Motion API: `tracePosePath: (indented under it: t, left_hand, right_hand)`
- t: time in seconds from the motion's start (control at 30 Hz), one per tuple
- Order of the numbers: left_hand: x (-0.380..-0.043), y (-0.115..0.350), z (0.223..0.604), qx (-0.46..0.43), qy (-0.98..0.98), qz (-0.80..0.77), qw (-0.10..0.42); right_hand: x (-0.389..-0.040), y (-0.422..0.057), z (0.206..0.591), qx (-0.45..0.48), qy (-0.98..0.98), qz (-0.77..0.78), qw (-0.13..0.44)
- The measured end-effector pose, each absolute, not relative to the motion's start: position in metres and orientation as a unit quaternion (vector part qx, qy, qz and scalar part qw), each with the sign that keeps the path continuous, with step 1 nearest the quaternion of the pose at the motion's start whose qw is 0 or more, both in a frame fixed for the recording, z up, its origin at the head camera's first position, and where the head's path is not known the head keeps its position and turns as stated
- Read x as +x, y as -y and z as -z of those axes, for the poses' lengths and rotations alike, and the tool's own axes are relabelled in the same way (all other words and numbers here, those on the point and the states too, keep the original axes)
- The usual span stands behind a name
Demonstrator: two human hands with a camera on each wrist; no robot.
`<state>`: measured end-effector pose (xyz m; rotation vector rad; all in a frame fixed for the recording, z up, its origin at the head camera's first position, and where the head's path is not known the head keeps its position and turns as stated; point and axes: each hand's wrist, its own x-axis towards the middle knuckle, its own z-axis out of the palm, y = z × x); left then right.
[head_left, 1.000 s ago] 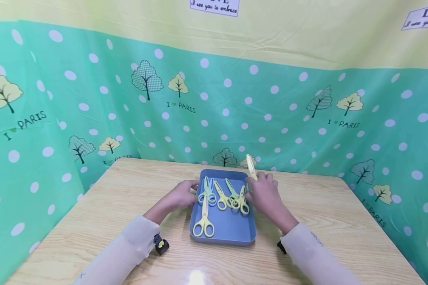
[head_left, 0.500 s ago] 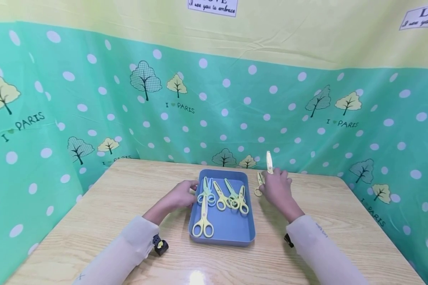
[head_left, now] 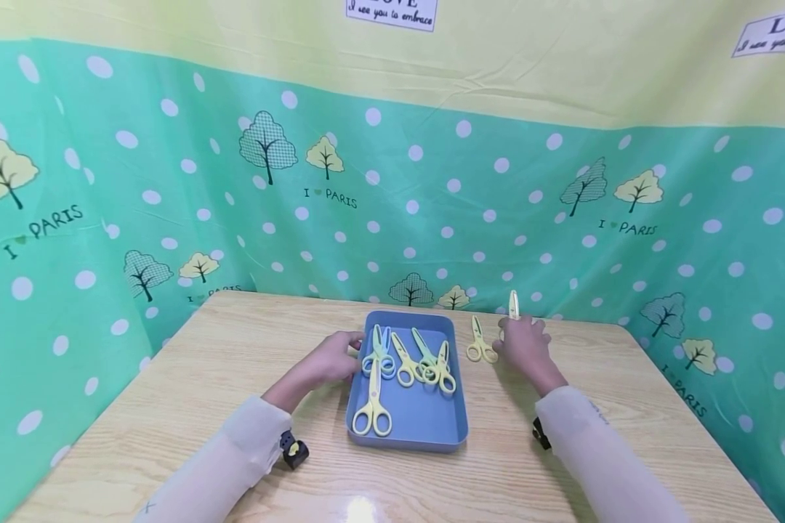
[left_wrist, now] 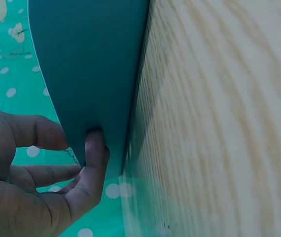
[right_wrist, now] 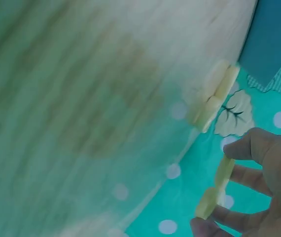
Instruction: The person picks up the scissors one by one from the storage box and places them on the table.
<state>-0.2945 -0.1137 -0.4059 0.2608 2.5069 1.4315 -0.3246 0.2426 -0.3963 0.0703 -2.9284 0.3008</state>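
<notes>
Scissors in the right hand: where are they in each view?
Head: scissors right of centre, blades up from the right hand.
Left wrist: not visible.
Right wrist: lower right, scissors in the right hand.
Shared landmark: tray, central in head, upper left in left wrist, top right in right wrist.

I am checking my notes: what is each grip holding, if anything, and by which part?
Right grip holds yellow scissors by the handles. Left grip touches the blue tray at its outer wall; holding is unclear.
</notes>
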Motion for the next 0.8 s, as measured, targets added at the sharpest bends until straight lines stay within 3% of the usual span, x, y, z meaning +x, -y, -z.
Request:
tracePosePath:
  t: [0.43,0.6,0.8]
  left_hand:
    - [-0.295,0.115,0.407,0.095,-0.855,-0.496,0.121]
    - [-0.294,0.115,0.405,0.098,-0.854,-0.496,0.121]
    - [-0.294,0.115,0.406,0.098,-0.855,-0.495,0.119]
  right_hand:
    - [-0.33,-0.261,0.4,0.045,0.992,-0.11,-0.042]
    - [-0.33,-0.262,0.401,0.09,0.989,-0.103,-0.052]
    - [-0.328,-0.262,0.404,0.082,0.988,-0.117,-0.056]
